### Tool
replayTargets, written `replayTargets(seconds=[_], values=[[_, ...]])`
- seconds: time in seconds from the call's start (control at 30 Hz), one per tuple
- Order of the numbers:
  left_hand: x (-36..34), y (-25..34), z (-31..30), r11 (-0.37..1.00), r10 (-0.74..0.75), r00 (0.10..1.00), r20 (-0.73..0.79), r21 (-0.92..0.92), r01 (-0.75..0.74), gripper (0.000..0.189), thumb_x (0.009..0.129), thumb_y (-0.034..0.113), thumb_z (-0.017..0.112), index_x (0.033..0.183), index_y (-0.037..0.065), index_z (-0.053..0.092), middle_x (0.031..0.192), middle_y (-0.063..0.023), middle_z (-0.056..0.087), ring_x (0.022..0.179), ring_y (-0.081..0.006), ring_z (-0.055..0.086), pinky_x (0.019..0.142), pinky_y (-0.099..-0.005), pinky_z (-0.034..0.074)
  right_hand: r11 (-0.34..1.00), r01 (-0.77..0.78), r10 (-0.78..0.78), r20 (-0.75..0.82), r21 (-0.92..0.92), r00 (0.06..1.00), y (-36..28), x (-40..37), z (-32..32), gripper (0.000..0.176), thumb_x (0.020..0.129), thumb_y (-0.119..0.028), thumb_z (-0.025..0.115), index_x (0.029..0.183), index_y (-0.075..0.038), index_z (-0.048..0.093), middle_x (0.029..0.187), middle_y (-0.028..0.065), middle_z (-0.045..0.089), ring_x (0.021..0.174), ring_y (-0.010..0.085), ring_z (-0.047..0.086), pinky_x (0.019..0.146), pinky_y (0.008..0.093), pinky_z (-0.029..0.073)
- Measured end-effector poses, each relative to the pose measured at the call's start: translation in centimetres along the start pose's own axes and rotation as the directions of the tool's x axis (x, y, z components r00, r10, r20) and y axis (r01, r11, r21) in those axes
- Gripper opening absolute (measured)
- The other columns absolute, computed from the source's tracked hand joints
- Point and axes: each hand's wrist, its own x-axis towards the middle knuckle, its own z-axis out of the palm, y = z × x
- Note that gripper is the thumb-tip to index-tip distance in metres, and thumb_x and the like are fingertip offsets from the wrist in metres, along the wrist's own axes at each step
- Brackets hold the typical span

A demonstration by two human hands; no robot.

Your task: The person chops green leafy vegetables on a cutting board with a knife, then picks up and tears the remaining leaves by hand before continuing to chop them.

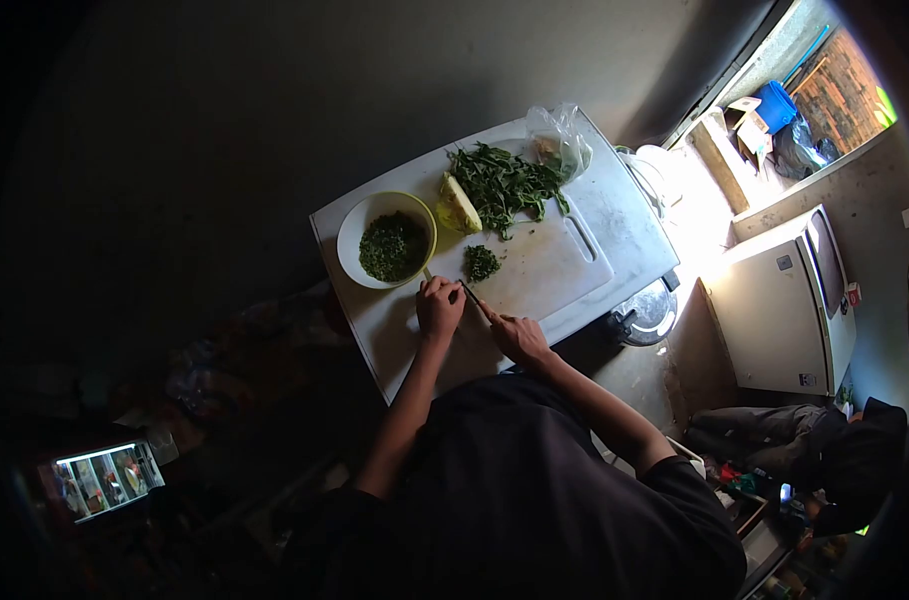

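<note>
My right hand (519,338) is wrapped round a knife (472,296), its blade pointing up and left toward my other hand. Beside the blade tip, my left hand (440,308) is closed with its fingers curled; whatever it may hold is too small to make out. Both hands are at the near edge of a white cutting board (544,270). On the board lies a small heap of chopped greens (481,263). A white bowl (350,240) to the left contains more chopped greens (392,246). Whole leafy greens (509,185) are piled at the back, next to a pale cut vegetable piece (459,205).
A clear plastic bag (564,140) sits at the white table's (634,225) far corner. Below its right side is a lidded pot (646,315). A small fridge (774,305) is farther right. Another person (844,450) is at lower right, and a lit screen (109,482) at lower left.
</note>
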Motion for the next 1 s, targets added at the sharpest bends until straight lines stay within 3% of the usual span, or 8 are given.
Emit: replayTargets(seconds=[0.17,0.33,0.43,0.53,0.6,0.9,1.0], values=[[0.4,-0.2,-0.1,1.000,-0.005,0.999,0.032,0.014,0.005,0.008,0.079,0.012,0.075,0.083,0.006,0.077,0.085,-0.0078,0.068,0.083,-0.0311,0.062,0.076,-0.0422,0.052,1.000,0.019,-0.018,-0.061,0.014,0.998,0.5,1.2,0.8,0.066,0.091,-0.013,0.052,0.155,-0.022,0.038,0.097,0.0154,0.073,0.071,0.0372,0.069,0.059,0.0482,0.053],[0.5,-0.7,-0.1,0.989,-0.124,0.988,0.096,-0.066,0.130,0.009,0.081,0.014,0.076,0.085,0.007,0.077,0.087,-0.0081,0.072,0.088,-0.0299,0.066,0.079,-0.0416,0.052,1.000,-0.009,0.011,-0.081,0.027,0.997,0.6,0.8,0.5,0.066,0.091,-0.014,0.054,0.155,-0.024,0.039,0.099,0.0154,0.073,0.069,0.0376,0.068,0.058,0.0480,0.053],[0.3,-0.7,0.2,0.984,-0.176,0.979,0.104,-0.015,0.179,0.009,0.081,0.014,0.075,0.087,0.007,0.077,0.088,-0.0075,0.070,0.088,-0.0307,0.064,0.080,-0.0418,0.052,1.000,-0.019,0.022,-0.102,0.024,0.995,0.5,0.9,0.3,0.065,0.091,-0.014,0.054,0.154,-0.024,0.040,0.099,0.0153,0.073,0.068,0.0377,0.068,0.058,0.0479,0.052],[0.1,-0.5,0.5,0.992,-0.128,0.990,0.060,0.011,0.128,0.008,0.082,0.014,0.074,0.087,0.008,0.075,0.090,-0.0067,0.069,0.089,-0.0312,0.063,0.080,-0.0424,0.051,0.999,-0.034,0.035,-0.079,0.016,0.996,-0.2,0.9,-0.4,0.065,0.091,-0.015,0.053,0.154,-0.025,0.041,0.098,0.0150,0.073,0.067,0.0377,0.067,0.058,0.0479,0.052],[0.2,-0.5,0.5,0.994,-0.109,0.991,0.076,0.037,0.106,0.007,0.082,0.014,0.073,0.087,0.008,0.075,0.090,-0.0062,0.069,0.090,-0.0310,0.062,0.080,-0.0426,0.050,1.000,-0.025,0.027,-0.080,0.014,0.996,-0.8,0.7,-1.0,0.061,0.089,-0.012,0.053,0.149,-0.020,0.047,0.088,0.0156,0.072,0.069,0.0376,0.068,0.060,0.0490,0.053],[0.3,-0.5,0.2,0.996,-0.082,0.992,0.094,0.051,0.077,0.005,0.083,0.015,0.073,0.085,0.010,0.073,0.090,-0.0035,0.067,0.090,-0.0298,0.061,0.078,-0.0425,0.048,1.000,-0.025,0.025,0.001,0.010,1.000,-0.9,0.1,-0.9,0.063,0.090,-0.012,0.052,0.151,-0.021,0.045,0.090,0.0156,0.072,0.069,0.0375,0.068,0.060,0.0494,0.053],[0.3,-0.6,0.2,0.996,-0.082,0.993,0.086,0.046,0.078,0.005,0.083,0.016,0.073,0.085,0.011,0.073,0.090,-0.0030,0.068,0.090,-0.0295,0.061,0.078,-0.0428,0.048,1.000,-0.006,0.007,-0.042,0.029,0.999,-0.2,0.8,0.6,0.063,0.090,-0.012,0.052,0.152,-0.020,0.043,0.092,0.0154,0.072,0.070,0.0377,0.068,0.061,0.0497,0.053]])
